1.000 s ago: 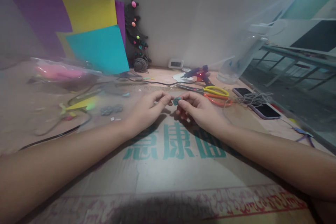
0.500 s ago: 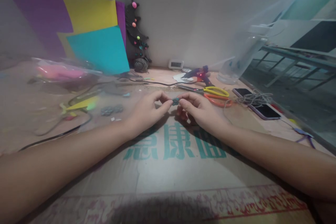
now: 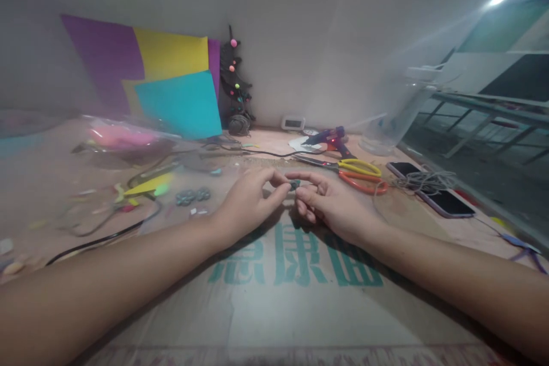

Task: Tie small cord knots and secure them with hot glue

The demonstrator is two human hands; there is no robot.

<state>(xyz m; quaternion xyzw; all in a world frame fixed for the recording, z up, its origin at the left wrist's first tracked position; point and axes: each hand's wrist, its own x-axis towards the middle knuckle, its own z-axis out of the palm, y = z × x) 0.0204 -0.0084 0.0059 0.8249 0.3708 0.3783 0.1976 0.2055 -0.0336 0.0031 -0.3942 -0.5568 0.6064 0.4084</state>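
In the middle of the head view, a small dark-green piece [image 3: 294, 185] sits between my two hands; it is too small to tell its kind. My left hand [image 3: 259, 197] pinches it from the left between thumb and forefinger. From the right, my right hand [image 3: 328, 200] grips it with the thumb tip low and the forefinger reaching over the top, the other fingers curled below. Both hands are closed, just above a board [image 3: 266, 320] with green printed characters. Left of my left hand lie several similar grey-green pieces [image 3: 193, 195] and small white bits [image 3: 198, 212].
Scissors [image 3: 362, 174] with yellow and orange handles and a lit glue gun [image 3: 328, 138] lie behind my right hand. Two phones [image 3: 446, 204] with a grey cord [image 3: 424, 181] are at the right edge. A clear jug [image 3: 386, 126] stands behind; a black cable [image 3: 103, 237] runs left.
The view has tilted up and shifted left, so everything sits lower and farther right. My right forefinger has straightened over the green piece, and the right thumb has drawn back slightly.
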